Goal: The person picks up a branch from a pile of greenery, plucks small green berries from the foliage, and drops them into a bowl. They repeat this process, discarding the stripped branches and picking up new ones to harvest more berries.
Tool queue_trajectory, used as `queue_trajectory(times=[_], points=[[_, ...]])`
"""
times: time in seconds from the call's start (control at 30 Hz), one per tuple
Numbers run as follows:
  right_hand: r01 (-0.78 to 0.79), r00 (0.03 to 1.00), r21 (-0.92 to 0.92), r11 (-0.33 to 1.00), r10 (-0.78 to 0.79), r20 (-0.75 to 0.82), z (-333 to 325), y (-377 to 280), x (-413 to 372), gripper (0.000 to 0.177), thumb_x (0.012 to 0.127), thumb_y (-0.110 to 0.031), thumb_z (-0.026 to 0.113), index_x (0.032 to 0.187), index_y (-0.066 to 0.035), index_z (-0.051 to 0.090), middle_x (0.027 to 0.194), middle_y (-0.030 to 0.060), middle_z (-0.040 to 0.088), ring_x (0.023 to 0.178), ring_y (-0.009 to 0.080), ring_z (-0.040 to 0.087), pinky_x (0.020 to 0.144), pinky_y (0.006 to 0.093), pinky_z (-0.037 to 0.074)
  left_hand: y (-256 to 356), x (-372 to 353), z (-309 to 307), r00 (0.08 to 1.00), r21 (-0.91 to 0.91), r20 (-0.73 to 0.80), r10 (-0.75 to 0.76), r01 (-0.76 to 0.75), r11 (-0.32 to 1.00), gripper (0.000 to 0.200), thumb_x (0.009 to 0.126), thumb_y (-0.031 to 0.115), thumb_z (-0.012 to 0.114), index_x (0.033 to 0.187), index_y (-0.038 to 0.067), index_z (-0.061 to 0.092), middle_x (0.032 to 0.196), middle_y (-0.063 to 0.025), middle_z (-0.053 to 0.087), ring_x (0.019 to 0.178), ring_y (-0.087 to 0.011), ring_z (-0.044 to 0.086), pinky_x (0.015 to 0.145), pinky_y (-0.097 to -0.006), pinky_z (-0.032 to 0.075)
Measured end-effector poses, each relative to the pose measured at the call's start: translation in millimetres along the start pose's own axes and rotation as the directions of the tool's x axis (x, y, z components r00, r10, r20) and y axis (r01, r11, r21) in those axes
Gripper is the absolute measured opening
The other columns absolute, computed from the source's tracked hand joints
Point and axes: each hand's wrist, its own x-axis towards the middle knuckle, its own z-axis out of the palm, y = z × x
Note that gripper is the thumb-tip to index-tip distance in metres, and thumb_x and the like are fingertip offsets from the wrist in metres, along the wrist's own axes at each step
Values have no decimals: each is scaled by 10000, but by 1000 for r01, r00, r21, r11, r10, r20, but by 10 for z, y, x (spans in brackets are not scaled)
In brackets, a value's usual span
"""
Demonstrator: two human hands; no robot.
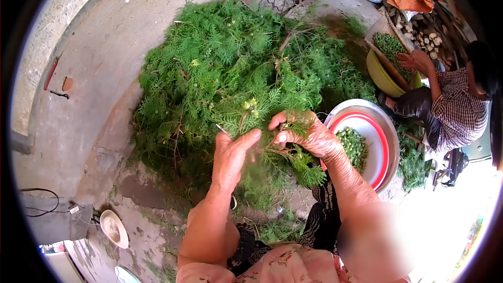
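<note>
My left hand (229, 158) is closed round an evergreen branch (247, 109) with flat, scaly foliage; a pale twig end sticks out by the thumb. Close to its right, my right hand (313, 135) pinches a leafy sprig (296, 127), with more foliage hanging below the fingers. Both hands are in front of a large heap of cut evergreen branches (209, 63). Beside my right forearm stands a metal basin (393, 153) holding a white bowl with a red rim (386, 144), which contains small green cones (352, 149).
At the right sits another person (461, 99), a hand raised by a yellow-green basin (378, 75) and a woven tray of green cones (389, 46). Chopped wood (427, 36) is piled behind. A straw hat (113, 229) and a red-handled tool (51, 73) lie left.
</note>
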Motion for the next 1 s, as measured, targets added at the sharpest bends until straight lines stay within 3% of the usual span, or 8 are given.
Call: queue_trajectory(times=[0.27, 0.37, 0.5, 0.53, 0.6, 0.77, 0.9, 1.0], points=[[-40, 999, -99, 994, 43, 31, -21, 35, -12, 250, 771, -175, 681, 951, -21, 601, 794, 28, 606, 662, 86, 545, 596, 240, 453, -25, 29, -5, 996, -25, -70, 50, -52, 998, 124, 757, 90, 665, 859, 36, 619, 710, -38, 626, 539, -90, 556, 425, -211, 405], [181, 957, -545, 819, -275, -96, 62, 17, -71, 248, 719, -35, 668, 956, -16, 599, 833, 61, 616, 677, 119, 579, 604, 241, 470, -75, 27, 8, 995, -20, -97, 36, -38, 999, 120, 754, 94, 673, 839, 34, 612, 713, -50, 624, 537, -99, 555, 422, -213, 411], [161, 912, -650, 743, -363, -189, 25, 200, -55, 352, 638, 67, 621, 981, -7, 595, 897, 115, 620, 748, 189, 627, 660, 265, 500, -111, 15, 85, 994, -49, -111, 1, -6, 999, 184, 737, 70, 692, 884, 62, 581, 753, -36, 613, 523, -121, 540, 443, -234, 440], [237, 805, -818, 524, -578, -137, -82, 274, -33, 304, 686, 41, 607, 985, -11, 599, 896, 99, 627, 725, 179, 626, 627, 284, 507, -70, -10, 111, 978, -33, -205, -47, 41, 999, 97, 758, 55, 661, 828, 22, 601, 724, -79, 621, 541, -114, 561, 405, -230, 451], [-175, 797, -375, 910, -92, -597, -428, 134, -47, 149, 809, -31, 539, 944, -20, 600, 837, 75, 616, 704, 113, 606, 548, 273, 507, 10, -51, 0, 982, -31, -190, 10, -16, 999, 107, 758, 32, 651, 852, 35, 601, 753, -60, 630, 537, -121, 561, 417, -237, 463], [142, 871, 417, 898, 87, -483, -634, 196, -66, 121, 830, -9, 525, 951, -12, 515, 853, 84, 555, 736, 180, 603, 624, 282, 523, 71, -58, -71, 990, -192, -135, -28, 1, 981, 209, 750, 155, 696, 822, 17, 556, 691, -67, 595, 422, -113, 473, 331, -210, 320], [57, 939, 553, 831, 144, -313, -330, 255, 25, 195, 809, -143, 622, 941, -39, 522, 860, 89, 576, 697, 171, 594, 553, 261, 514, 25, -29, -51, 983, -138, -151, -103, 83, 987, 300, 756, 227, 689, 904, -6, 573, 694, -70, 593, 415, -107, 459, 334, -211, 304], [-75, 989, 387, 919, 117, -86, -141, 396, -26, 203, 858, -220, 541, 981, -58, 543, 990, 77, 596, 890, 199, 573, 829, 366, 442, 36, -31, 27, 995, -174, -61, -78, 67, 982, 317, 746, 264, 694, 886, -2, 592, 698, -54, 601, 440, -111, 489, 333, -203, 294]])
